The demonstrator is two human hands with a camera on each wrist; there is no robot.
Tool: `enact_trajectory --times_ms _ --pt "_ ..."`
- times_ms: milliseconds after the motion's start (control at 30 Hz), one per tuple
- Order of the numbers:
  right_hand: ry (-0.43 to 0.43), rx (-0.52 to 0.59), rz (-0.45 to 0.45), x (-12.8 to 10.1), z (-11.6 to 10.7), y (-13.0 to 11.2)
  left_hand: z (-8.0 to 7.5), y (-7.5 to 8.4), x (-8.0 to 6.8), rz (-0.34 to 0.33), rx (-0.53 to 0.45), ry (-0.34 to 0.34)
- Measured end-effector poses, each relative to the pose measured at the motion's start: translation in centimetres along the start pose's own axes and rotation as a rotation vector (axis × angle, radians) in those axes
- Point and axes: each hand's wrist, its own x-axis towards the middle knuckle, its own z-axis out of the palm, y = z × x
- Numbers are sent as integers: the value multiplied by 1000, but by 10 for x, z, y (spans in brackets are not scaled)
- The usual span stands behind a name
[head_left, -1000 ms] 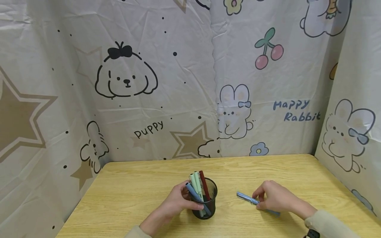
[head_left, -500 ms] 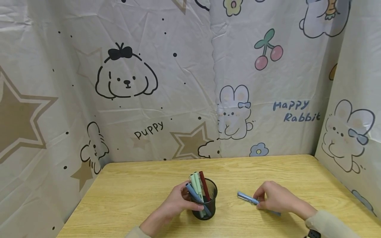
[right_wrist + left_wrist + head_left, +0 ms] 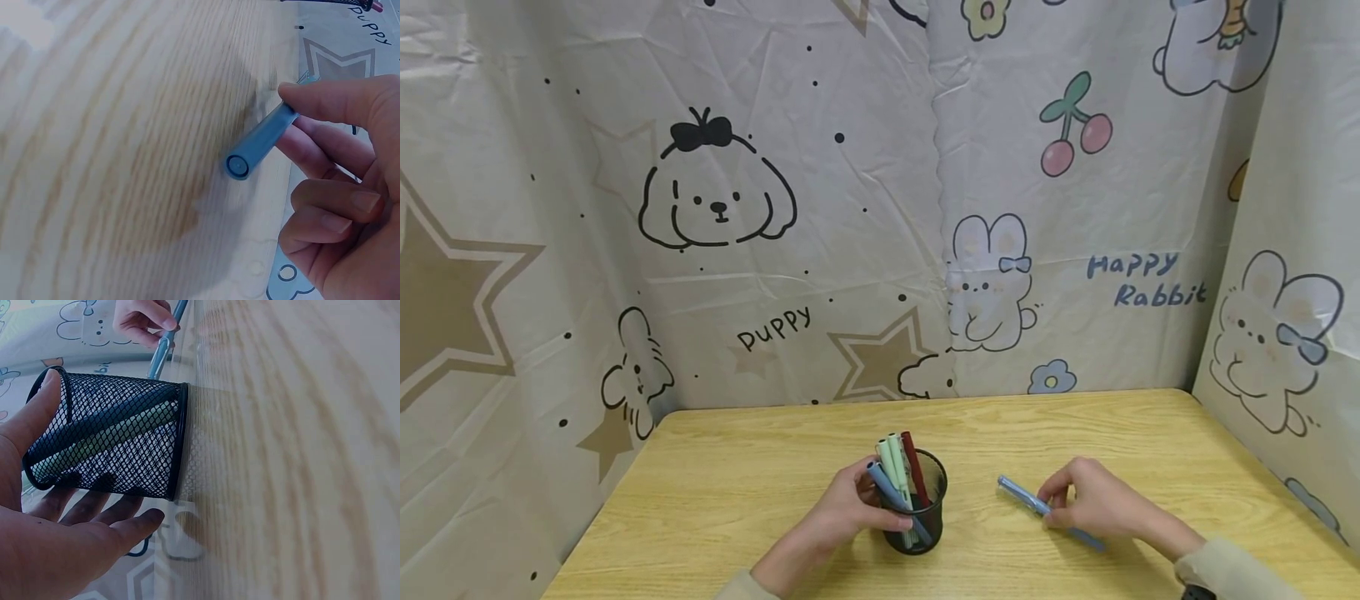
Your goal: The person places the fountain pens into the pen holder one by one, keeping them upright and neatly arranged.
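Observation:
A black mesh pen holder (image 3: 934, 523) stands upright on the table, with my left hand (image 3: 842, 510) gripping its left side. In the left wrist view the thumb reaches the rim of the holder (image 3: 119, 434) and the fingers lie along its far wall. Inside lean a blue pen (image 3: 886, 485), light green pens (image 3: 895, 460) and a dark red pen (image 3: 914, 468). To the right, my right hand (image 3: 1097, 502) pinches another blue pen (image 3: 1019, 492) between thumb and fingers, its left end tilted up. The right wrist view shows this pen's round end (image 3: 237, 166) toward the camera.
The wood-grain table (image 3: 760, 450) runs back to a cream curtain (image 3: 850, 208) printed with cartoons, which also hangs along both sides. A dark watch (image 3: 1198, 592) sits by the right sleeve (image 3: 1232, 567).
The left end of the pinched blue pen has risen slightly. My right hand has barely shifted, while the left hand and the pen holder stay in place.

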Motion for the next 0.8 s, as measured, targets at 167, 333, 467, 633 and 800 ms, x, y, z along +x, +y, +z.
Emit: enact_trajectory --times_ms 167,333,467,633,800 --pt "22 27 8 0 2 1 0 -1 0 -8 4 6" --pt "33 60 24 0 4 0 0 -1 0 -11 9 11" --pt "35 73 32 0 4 -1 0 -1 0 -13 9 12" --pt "37 79 36 0 5 -2 0 -1 0 -12 8 11" --pt "62 76 26 -1 5 -5 0 -1 0 -15 11 12"
